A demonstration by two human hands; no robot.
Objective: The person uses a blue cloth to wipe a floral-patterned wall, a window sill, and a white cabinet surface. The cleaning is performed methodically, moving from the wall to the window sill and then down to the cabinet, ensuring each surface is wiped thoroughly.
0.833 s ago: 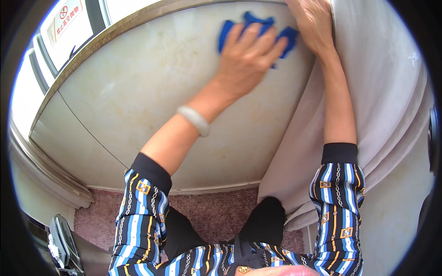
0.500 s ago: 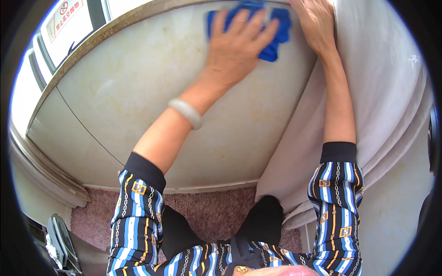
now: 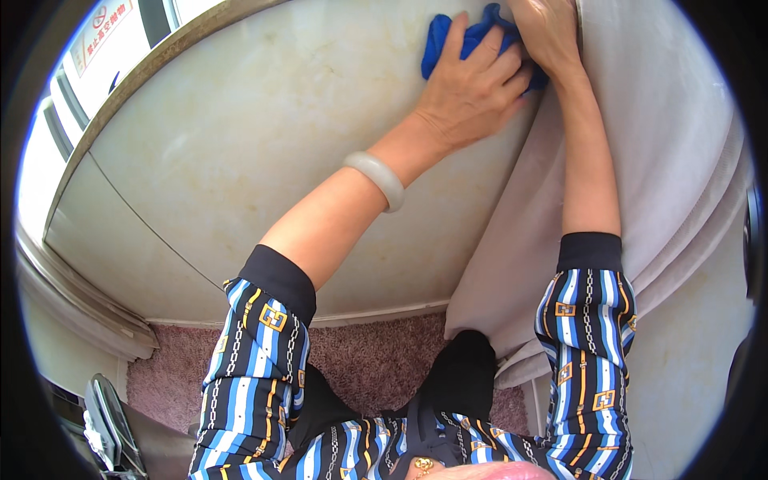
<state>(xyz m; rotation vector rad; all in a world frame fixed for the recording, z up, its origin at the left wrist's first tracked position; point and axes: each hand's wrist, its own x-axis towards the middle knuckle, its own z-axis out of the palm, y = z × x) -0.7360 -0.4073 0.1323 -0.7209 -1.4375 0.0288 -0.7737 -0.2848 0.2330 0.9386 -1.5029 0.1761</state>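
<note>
The cloth point(image 3: 436, 48) lies against the wall panel point(image 3: 280, 160), left of the right curtain point(image 3: 640, 144), above the rug point(image 3: 368, 348).

The crumpled, vivid blue fabric cloth point(image 3: 435, 48) is plain, like the round, grey-white bangle point(image 3: 374, 178). The black-cuffed fabric shirt point(image 3: 584, 344) carries black, blue and white stripes, white chain lines and orange-gold square motifs. Yellowish mottling tints the cream wall panel point(image 3: 264, 144); the pile carpet point(image 3: 360, 348) is mauve, the draped fabric curtain point(image 3: 648, 152) pale pinkish grey.
</note>
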